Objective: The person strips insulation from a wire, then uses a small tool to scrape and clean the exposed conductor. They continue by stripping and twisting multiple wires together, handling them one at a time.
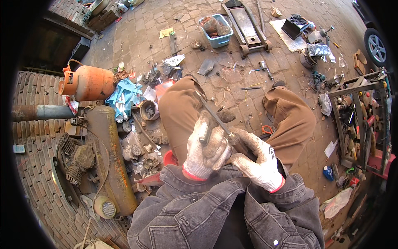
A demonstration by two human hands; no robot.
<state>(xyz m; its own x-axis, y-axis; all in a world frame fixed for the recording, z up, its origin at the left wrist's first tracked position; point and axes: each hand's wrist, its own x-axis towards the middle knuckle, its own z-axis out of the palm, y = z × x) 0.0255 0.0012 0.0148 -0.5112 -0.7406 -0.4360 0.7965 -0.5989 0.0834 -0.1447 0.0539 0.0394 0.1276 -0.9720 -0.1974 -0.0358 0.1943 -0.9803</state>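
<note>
Both my hands wear white knit gloves with soiled fingers, held in front of my jacket above my brown-trousered knees. My right hand (262,164) is closed around the round, dark handle of a long, narrow metal tool (213,115). Its straight shaft slants up to the far left, past my left hand; whether it is a file or a screwdriver is unclear. Curled fingers on my left hand (203,151) grip a small grey metal piece (204,132) with a rounded end, close beside the shaft. The rest of that piece is hidden in the glove.
Orange-handled pliers (267,130) lie between my knees. An orange gas cylinder (93,83), a rusty compressor tank (110,162) and loose metal parts crowd the left. Ahead are a blue basket (217,40) and a floor jack (247,27). A metal rack (356,112) of tools stands right.
</note>
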